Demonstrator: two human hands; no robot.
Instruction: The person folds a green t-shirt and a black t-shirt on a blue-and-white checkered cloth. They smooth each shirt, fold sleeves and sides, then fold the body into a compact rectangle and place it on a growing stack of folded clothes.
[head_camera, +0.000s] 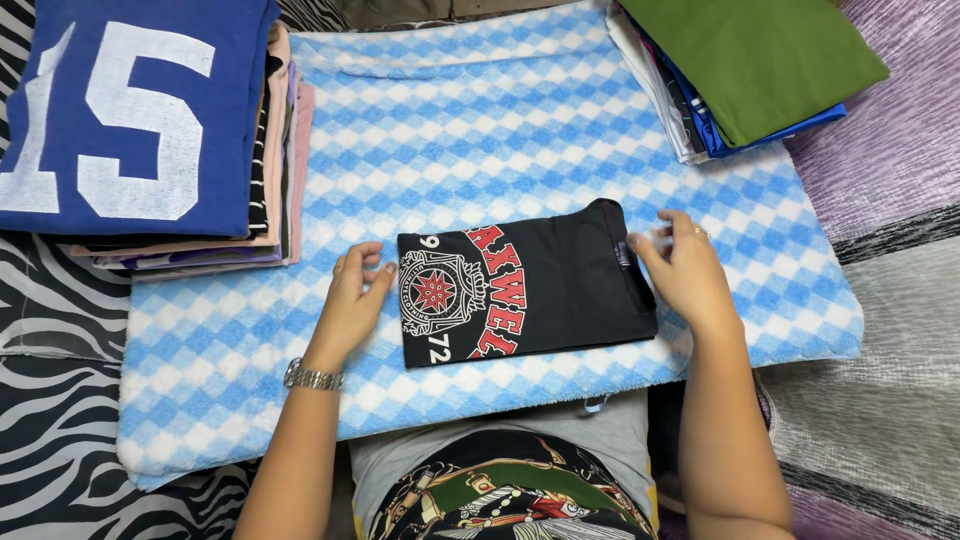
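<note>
A folded black t-shirt (550, 290) with a red and white print lies in the middle of a blue and white checked blanket (480, 130). My left hand (355, 300) rests flat at the shirt's left edge, fingers touching the fabric. A metal watch sits on that wrist. My right hand (685, 270) lies on the shirt's right edge near the collar, fingers spread, a ring on one finger. Neither hand grips the cloth.
A stack of folded clothes topped by a blue shirt (130, 110) with white numerals sits at the left. Another stack topped by a green garment (750, 60) sits at the back right. Zebra-print fabric (50, 400) lies left, purple striped fabric (900, 160) right.
</note>
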